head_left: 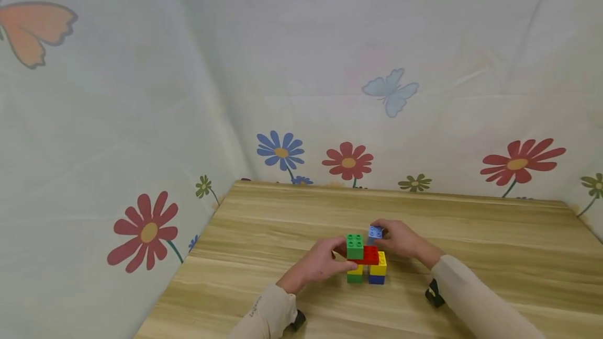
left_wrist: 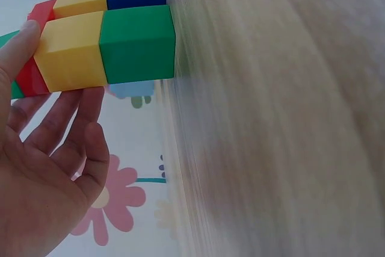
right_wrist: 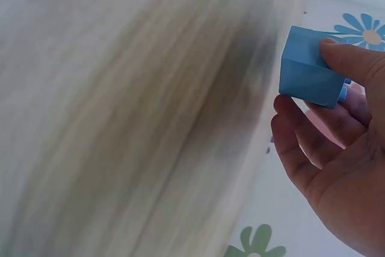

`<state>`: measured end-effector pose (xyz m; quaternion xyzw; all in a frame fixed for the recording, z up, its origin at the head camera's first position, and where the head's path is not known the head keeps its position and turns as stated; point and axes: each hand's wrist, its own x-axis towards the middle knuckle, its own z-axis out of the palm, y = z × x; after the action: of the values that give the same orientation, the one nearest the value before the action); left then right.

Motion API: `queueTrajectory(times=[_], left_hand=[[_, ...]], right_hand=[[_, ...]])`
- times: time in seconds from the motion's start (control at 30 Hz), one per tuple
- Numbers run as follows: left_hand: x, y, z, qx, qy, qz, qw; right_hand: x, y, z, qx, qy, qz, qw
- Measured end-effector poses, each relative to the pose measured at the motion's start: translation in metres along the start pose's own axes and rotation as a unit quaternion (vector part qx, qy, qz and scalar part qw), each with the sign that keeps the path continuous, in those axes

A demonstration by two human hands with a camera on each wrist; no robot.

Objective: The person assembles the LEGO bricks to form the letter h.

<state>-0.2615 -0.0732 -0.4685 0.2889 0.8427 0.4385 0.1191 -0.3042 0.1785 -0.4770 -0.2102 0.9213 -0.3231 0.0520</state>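
Note:
A small toy-brick arch stands on the table. A red brick [head_left: 371,255] spans two legs: the left is a yellow brick [left_wrist: 71,51] over a green brick [left_wrist: 138,43], the right a yellow brick [head_left: 379,267] over a dark blue brick [head_left: 377,279]. Another green brick [head_left: 355,247] sits on the red one's left end. My left hand [head_left: 320,262] grips the arch's upper left side, thumb in front and fingers behind. Just behind the arch, my right hand [head_left: 400,238] pinches a light blue brick [right_wrist: 313,67], held off the table in the right wrist view.
The wood-grain table [head_left: 264,218] reaches back to a pale cloth wall [head_left: 301,67] printed with flowers and butterflies. More of this cloth hangs along the left edge. Dark wrist devices show beneath both sleeves.

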Motion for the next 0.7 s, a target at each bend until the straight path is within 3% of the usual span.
queueTrajectory(times=[0.37, 0.7], left_hand=[[0.000, 0.001, -0.001, 0.007, -0.004, -0.007, 0.9999], [0.000, 0.000, 0.000, 0.012, -0.001, -0.001, 0.9999]], right_hand=[[-0.025, -0.016, -0.021, 0.018, 0.033, -0.025, 0.9990], [-0.048, -0.047, -0.045, 0.014, 0.050, -0.062, 0.9967]])
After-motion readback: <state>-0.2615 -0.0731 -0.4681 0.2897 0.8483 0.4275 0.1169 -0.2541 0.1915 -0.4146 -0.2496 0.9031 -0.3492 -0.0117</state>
